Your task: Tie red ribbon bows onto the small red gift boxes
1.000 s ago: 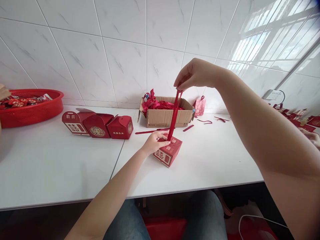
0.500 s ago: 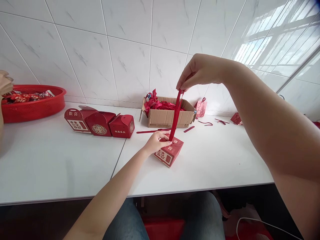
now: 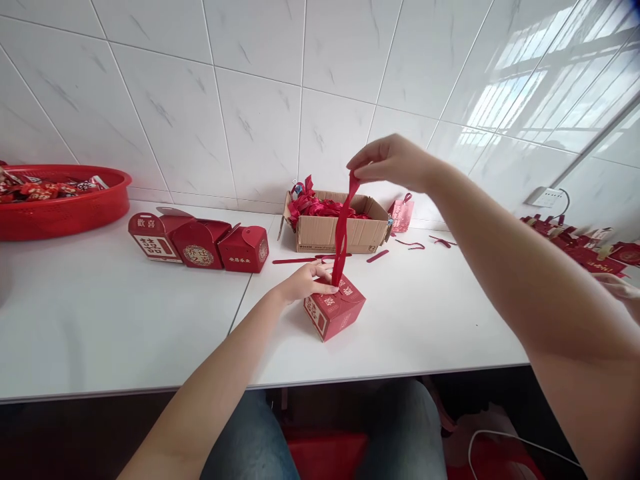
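Note:
A small red gift box (image 3: 345, 313) with pale lettering stands on the white table in front of me. My left hand (image 3: 305, 281) is closed on its top, thumb pressed on the lid beside the foot of a red ribbon (image 3: 342, 230). From the lid the ribbon rises as a tall, narrow loop, pulled nearly straight. My right hand (image 3: 383, 160) pinches the loop's upper end, well above the box. The left fingertips are partly hidden behind the ribbon, so I cannot tell whether they also grip it.
Behind stands an open cardboard box (image 3: 345, 235) of red ribbons. Loose ribbon strips (image 3: 377, 256) lie near it. Three red boxes (image 3: 200, 247) stand left, beside a red basin (image 3: 100, 203) of wrapped sweets. At the right edge are more red boxes (image 3: 580, 253) and another person's hand (image 3: 620, 288).
My right hand has come down slightly and left with the ribbon's top. The gift box has turned under my left hand, showing more of its right side. Another person's hand now shows at the right.

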`<state>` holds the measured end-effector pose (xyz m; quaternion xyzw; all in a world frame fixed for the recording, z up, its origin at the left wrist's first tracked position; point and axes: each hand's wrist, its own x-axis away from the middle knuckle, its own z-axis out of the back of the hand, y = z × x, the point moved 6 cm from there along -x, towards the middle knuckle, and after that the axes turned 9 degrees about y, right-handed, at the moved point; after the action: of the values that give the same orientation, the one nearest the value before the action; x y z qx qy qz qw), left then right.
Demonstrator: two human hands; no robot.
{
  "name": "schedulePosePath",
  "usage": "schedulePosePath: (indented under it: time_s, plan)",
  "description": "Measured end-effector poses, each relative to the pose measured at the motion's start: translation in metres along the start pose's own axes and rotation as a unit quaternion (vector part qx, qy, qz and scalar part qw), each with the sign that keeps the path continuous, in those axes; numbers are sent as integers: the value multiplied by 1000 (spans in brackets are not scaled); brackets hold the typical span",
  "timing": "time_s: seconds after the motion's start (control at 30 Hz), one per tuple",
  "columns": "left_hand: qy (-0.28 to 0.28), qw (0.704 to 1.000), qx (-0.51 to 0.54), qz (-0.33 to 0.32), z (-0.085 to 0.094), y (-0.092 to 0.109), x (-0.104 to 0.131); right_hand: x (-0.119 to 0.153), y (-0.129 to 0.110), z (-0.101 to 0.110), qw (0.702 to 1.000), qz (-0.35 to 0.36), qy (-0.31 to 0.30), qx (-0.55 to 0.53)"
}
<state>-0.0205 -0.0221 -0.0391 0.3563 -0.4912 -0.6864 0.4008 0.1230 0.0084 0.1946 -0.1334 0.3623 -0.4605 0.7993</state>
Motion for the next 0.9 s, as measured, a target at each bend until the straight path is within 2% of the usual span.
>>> schedulePosePath:
  time_s: [0.13,0.2,0.27,0.33,0.37,0.43,0.47,0.53,0.63,0.83,0.9]
  plan:
    - [-38,999,-12,-14,5,2,2,20,49,-18,994,-39,44,91]
    - [-34,999,-26,-26,8,3,2,42,70,-31,992,-50,24,113]
    - [-18,999,-40,-21,12,0,3,73,86,-55,993,-73,-75,58]
    - [-2,999,-55,-4,16,-4,3,109,94,-83,976,-95,-191,-35]
    - [2,998,-61,4,17,-6,4,125,96,-93,968,-95,-219,-74]
    - [6,997,-71,12,18,-8,4,149,100,-109,956,-119,-231,-138]
    - [5,997,-75,15,18,-8,4,156,102,-116,951,-137,-219,-171]
    - [-7,997,-80,17,17,-9,3,163,110,-125,946,-183,-153,-219]
    - [-30,997,-70,18,14,-9,2,161,123,-139,935,-240,-69,-252]
    - [-47,998,-46,8,12,-9,2,142,134,-170,889,-316,-29,-331]
    - [-43,998,-48,7,12,-10,3,135,132,-179,864,-335,-44,-373]
